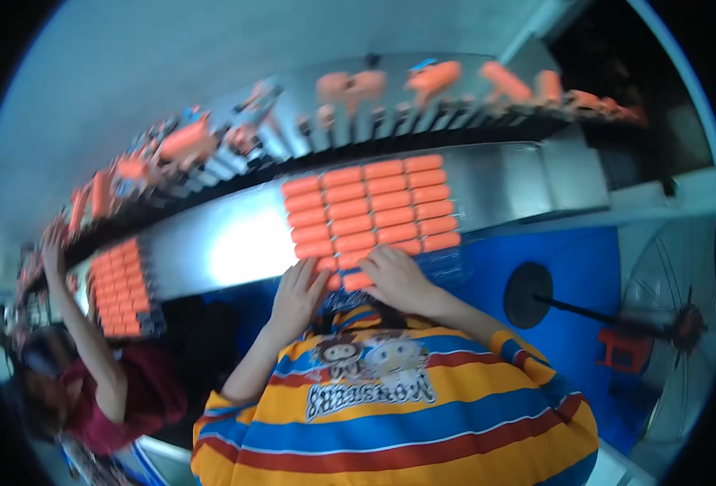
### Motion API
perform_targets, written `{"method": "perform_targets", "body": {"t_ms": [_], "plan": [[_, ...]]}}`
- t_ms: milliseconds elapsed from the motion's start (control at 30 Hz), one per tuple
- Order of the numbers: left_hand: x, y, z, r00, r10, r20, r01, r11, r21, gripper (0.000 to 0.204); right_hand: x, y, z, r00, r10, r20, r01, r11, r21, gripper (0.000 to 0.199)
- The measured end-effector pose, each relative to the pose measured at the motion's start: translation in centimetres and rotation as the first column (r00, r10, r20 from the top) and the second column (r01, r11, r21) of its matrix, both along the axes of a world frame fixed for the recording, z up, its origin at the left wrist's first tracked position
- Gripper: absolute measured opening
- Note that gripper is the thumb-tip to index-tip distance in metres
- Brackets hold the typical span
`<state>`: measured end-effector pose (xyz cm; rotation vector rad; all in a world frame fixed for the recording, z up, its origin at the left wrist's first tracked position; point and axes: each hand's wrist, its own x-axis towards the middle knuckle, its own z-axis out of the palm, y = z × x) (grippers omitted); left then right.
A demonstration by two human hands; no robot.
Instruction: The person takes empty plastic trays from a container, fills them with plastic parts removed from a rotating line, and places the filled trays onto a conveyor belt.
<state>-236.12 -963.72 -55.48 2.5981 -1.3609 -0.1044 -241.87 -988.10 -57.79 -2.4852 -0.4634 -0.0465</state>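
Hands [350,287] on orange packs [370,206] — steel ledge [504,182]

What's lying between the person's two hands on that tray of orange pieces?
In the head view, a couple of orange pieces at the tray's near edge lie between the left hand and the right hand; both hands rest on that row.

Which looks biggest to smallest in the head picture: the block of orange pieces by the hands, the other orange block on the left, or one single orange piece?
1. Block of orange pieces by the left hand and right hand.
2. Orange block on the left; it sits near the picture's bent rim, so its true size is unsure.
3. Single orange piece.
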Motion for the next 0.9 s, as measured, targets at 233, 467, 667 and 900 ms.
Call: {"method": "perform_targets", "body": {"t_ms": [233, 467, 667, 900], "plan": [[1.8, -3.8, 1.2, 0.997, -0.065, -0.038, 0.059, 0.987, -0.147, 0.055, -1.9, -7.1, 0.0, 0.925, -0.317, 0.210, 0.339, 0.938, -0.078, 0.020], [7.2, -21.0, 9.7, 0.901, -0.378, 0.215, 0.435, 0.795, -0.423, 0.047, 1.0, -20.6, 6.3, 0.633, -0.762, 0.137, 0.731, 0.646, 0.221, 0.024], [13.3, -32.7, 12.8, 0.965, -0.248, 0.081, 0.258, 0.869, -0.421, 0.036, 8.5, -29.3, 10.5, 0.469, -0.883, -0.011, 0.825, 0.433, 0.364, 0.046], [16.2, -33.1, 14.8, 0.897, -0.212, 0.388, 0.266, 0.960, -0.089, 0.041, 12.2, -32.0, 15.5, 0.834, -0.411, -0.367, 0.480, 0.869, 0.117, 0.025]]}}
